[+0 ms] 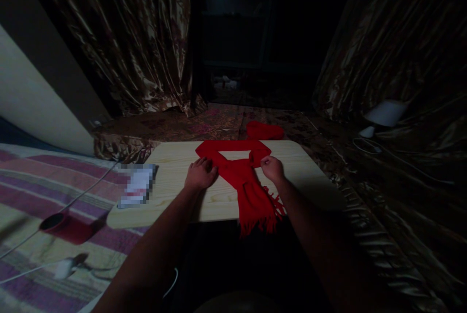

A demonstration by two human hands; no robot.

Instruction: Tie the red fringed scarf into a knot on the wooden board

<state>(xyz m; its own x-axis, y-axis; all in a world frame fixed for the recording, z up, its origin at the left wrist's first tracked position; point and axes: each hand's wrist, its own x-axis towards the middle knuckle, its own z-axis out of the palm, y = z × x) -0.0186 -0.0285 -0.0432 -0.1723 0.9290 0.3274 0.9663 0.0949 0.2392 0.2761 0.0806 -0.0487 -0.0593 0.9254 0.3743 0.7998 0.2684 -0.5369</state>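
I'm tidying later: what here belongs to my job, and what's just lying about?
In use:
red fringed scarf
wood-grain tabletop beneath it

Probably just lying about:
red bundle behind the tabletop
table lamp
pixelated flat item
red cylindrical object on striped bedding
white plug

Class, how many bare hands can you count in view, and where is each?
2. The left hand is at the left side of the red scarf; the right hand is curled at its right side. No others show.

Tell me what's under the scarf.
The table: its wood shows around the scarf and through the gap in its loop. Whatever else the scarf covers cannot be seen.
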